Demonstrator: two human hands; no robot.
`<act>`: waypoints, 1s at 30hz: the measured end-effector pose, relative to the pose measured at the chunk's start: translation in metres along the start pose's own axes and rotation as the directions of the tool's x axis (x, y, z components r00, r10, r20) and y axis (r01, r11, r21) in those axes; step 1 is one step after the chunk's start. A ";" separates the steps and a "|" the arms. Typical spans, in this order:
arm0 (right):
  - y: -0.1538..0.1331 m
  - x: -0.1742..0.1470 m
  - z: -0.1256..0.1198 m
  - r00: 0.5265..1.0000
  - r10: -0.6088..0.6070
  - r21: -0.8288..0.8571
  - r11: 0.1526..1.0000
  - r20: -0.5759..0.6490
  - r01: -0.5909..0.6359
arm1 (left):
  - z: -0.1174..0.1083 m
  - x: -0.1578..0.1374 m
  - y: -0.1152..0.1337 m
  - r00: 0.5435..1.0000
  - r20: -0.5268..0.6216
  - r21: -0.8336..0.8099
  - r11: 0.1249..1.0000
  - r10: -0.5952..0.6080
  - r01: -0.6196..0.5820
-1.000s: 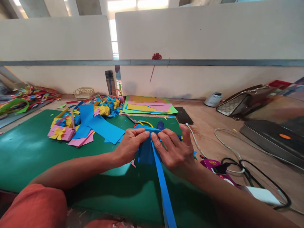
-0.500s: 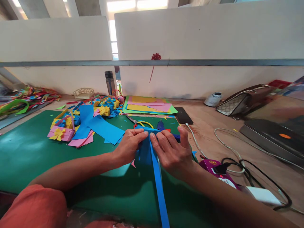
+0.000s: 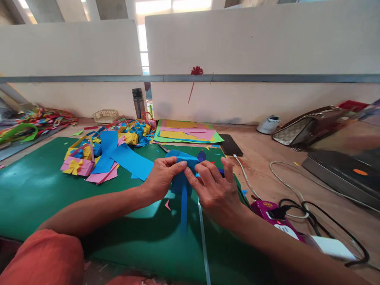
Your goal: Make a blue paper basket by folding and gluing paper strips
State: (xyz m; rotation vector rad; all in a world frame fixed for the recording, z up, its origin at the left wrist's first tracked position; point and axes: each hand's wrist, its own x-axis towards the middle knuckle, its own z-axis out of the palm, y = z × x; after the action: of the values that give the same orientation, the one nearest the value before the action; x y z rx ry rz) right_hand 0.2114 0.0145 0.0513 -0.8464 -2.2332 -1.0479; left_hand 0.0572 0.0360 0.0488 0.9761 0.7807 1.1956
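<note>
A: What are the hands doing?

B: Both hands pinch one blue paper piece. The left hand has its grip closed on the left side of it, thumb on top. The right hand has its grip closed on the right side. The fingertips almost meet in the middle.

A: Where is the paper?

B: Just above the green mat, near the middle of the surface. A thin blue strip hangs down from it toward the person.

A: What step is this, do you think?

B: It looks like folding or pressing the paper into shape. I think the next move needs a steady pinch so the fold stays straight and the strip does not twist.

A: What can't you see well?

B: The strip is blurry. The fingers hide the fold. Something dark blue peeks out behind the paper, and I can't tell what it is. Farther left lie the little paper baskets, and far behind sits a stack of coloured sheets. To the right are a phone and tangled cables.
</note>
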 end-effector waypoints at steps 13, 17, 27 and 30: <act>0.016 0.011 -0.013 0.958 0.285 0.479 0.844 -0.020 -0.241 | 0.003 -0.019 -0.001 0.948 0.192 0.484 0.816 0.253 -0.316; 0.014 0.010 -0.013 0.952 0.301 0.490 0.839 -0.055 -0.237 | 0.002 -0.020 -0.002 0.923 0.239 0.535 0.752 0.303 -0.385; 0.013 0.010 -0.012 0.956 0.291 0.484 0.841 -0.032 -0.240 | 0.002 -0.018 -0.003 0.895 0.249 0.542 0.713 0.370 -0.445; 0.013 0.010 -0.012 0.957 0.289 0.510 0.825 -0.014 -0.242 | 0.002 -0.019 -0.003 0.859 0.292 0.556 0.656 0.421 -0.511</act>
State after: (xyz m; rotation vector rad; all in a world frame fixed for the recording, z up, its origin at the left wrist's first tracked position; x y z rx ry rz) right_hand 0.2163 0.0141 0.0708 -0.8186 -2.0861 -0.3302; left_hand 0.0561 0.0165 0.0463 1.8909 0.8555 1.3087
